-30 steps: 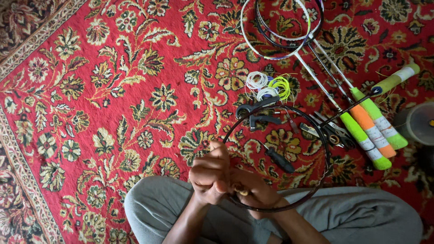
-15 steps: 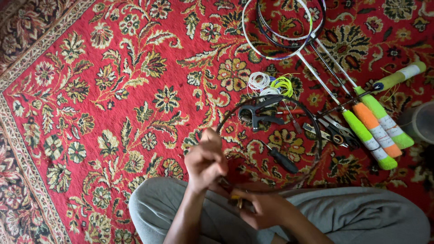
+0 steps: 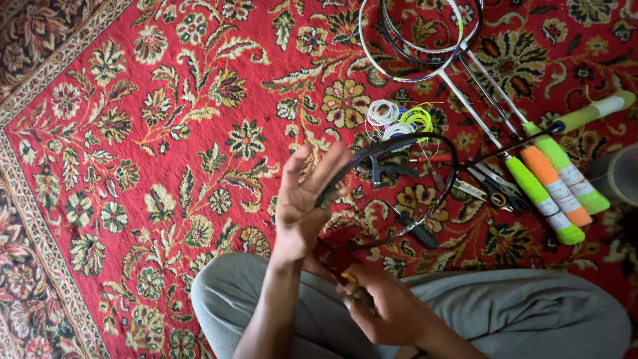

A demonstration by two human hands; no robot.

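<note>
I sit cross-legged on a red flowered carpet (image 3: 166,133). A black unstrung racket frame (image 3: 446,149) lies tilted over my lap, and its shaft runs right to a yellow-green handle (image 3: 591,110). My left hand (image 3: 302,206) is raised with its fingers spread, and the frame's rim rests against them. Lower down, over my grey trouser leg, my right hand (image 3: 382,309) pinches a small yellow piece (image 3: 349,279) by the frame's near rim. I cannot make out what that piece is.
Two more rackets with green (image 3: 541,199) and orange (image 3: 555,183) grips lie at the right, heads (image 3: 419,40) at the top. Coils of white and yellow string (image 3: 399,119), a black clamp (image 3: 392,169), pliers (image 3: 492,189), a black-handled awl (image 3: 415,229) and a grey container (image 3: 618,173) are nearby.
My left hand has risen away from my right hand and spread its fingers against the frame's rim. My right hand has stayed low over my lap.
</note>
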